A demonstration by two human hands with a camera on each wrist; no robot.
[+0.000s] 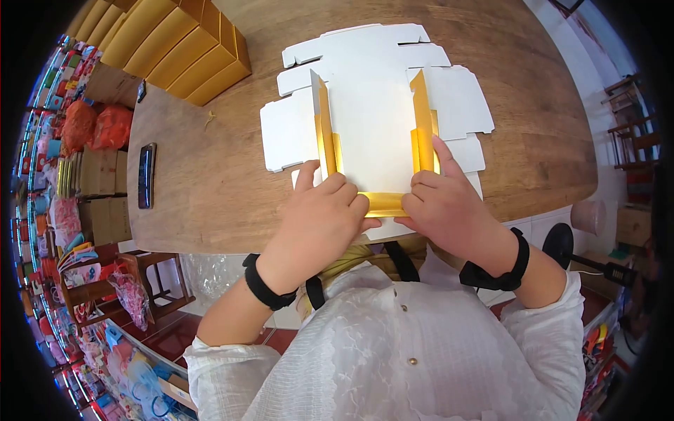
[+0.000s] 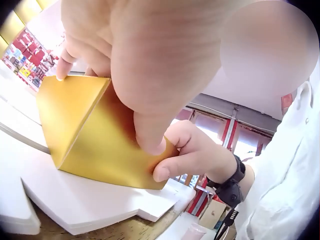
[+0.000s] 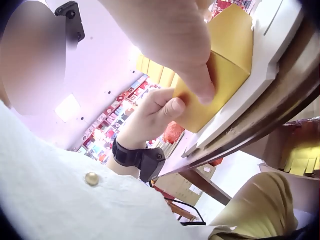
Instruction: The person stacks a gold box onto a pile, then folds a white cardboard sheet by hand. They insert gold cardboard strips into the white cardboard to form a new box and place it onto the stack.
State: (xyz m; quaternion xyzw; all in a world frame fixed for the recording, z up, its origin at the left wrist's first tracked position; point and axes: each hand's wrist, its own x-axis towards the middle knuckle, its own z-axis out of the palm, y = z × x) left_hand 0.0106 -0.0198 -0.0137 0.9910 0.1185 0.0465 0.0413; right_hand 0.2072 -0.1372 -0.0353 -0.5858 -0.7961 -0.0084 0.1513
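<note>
A partly folded cardboard box [image 1: 385, 205], gold outside and white inside, lies on a stack of flat white box blanks [image 1: 456, 105]. Its left, right and near walls stand up. My left hand [image 1: 319, 210] grips the near left corner, with the thumb against the outside of the near wall and the fingers over the top edge. At the near right corner my right hand [image 1: 449, 207] pinches the wall the same way, its index finger reaching along the right side. In the left wrist view, the thumbs press the gold front panel [image 2: 105, 145]. The fingers inside the box are largely hidden.
Finished gold boxes [image 1: 182, 49] are stacked at the back left of the wooden table [image 1: 232, 154]. A phone [image 1: 146, 175] lies near the left edge. Red bags [image 1: 98, 125], cartons [image 1: 102, 172] and a wooden chair [image 1: 151, 281] stand left of the table.
</note>
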